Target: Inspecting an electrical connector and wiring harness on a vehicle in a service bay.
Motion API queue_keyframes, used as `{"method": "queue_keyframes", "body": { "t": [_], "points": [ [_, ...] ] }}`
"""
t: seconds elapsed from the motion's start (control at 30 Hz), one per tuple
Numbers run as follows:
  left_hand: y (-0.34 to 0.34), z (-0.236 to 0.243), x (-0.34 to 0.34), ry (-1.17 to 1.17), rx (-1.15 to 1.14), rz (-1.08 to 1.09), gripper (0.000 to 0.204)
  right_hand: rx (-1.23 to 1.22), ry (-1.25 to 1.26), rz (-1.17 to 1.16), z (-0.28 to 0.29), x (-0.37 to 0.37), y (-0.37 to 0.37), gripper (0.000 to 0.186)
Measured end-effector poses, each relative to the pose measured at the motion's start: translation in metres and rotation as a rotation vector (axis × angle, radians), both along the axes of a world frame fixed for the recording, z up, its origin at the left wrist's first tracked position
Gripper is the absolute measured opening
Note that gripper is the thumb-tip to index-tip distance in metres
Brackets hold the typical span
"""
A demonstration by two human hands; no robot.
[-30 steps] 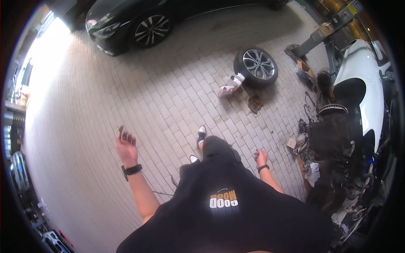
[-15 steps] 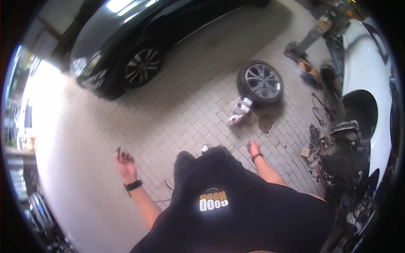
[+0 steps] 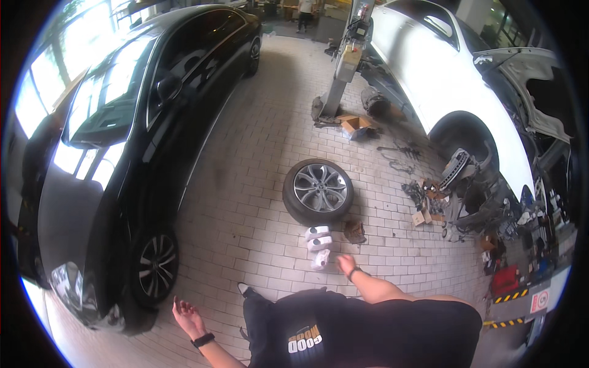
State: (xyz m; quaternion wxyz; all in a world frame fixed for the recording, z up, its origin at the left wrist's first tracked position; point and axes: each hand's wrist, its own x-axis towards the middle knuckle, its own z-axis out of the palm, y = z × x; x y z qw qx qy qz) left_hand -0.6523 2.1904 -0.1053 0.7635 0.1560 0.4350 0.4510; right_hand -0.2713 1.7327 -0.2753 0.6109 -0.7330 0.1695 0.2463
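- White containers point(image 3: 319, 244) lie before the wheel point(image 3: 319, 189).
- Left hand point(image 3: 189, 321) is left of the wheel, fingers slightly apart.
- Right hand point(image 3: 346, 264): before the wheel, fingers I cannot tell.

At six o'clock, my black T-shirt point(image 3: 392, 328) carries bold block lettering point(image 3: 305, 341) in two rows, one white, one ochre. Near four o'clock, a red-and-white sign point(image 3: 540, 301) bears a round symbol and small, unreadable print; black-and-yellow warning stripes point(image 3: 510, 297) run just beside it.
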Motion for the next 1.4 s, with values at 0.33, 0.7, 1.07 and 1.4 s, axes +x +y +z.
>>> {"method": "queue_keyframes", "body": {
  "t": [0.33,0.7,1.07,1.4],
  "points": [
    [0.249,0.027,0.204,-0.006,0.081,-0.412,0.029,-0.169,0.168,-0.503,0.010,-0.067,0.030,0.017],
    [0.324,0.018,0.464,-0.014,-0.035,-0.602,0.035,-0.437,0.060,-0.104,-0.028,0.119,0.193,0.013],
    [0.400,0.030,0.680,0.064,0.078,-0.947,0.025,0.250,-0.346,-0.529,0.133,0.373,0.369,0.014],
    [0.269,-0.003,0.912,0.068,-0.057,-1.815,0.024,0.151,-0.155,-1.569,0.039,0.048,0.381,0.023]
  ]
}}
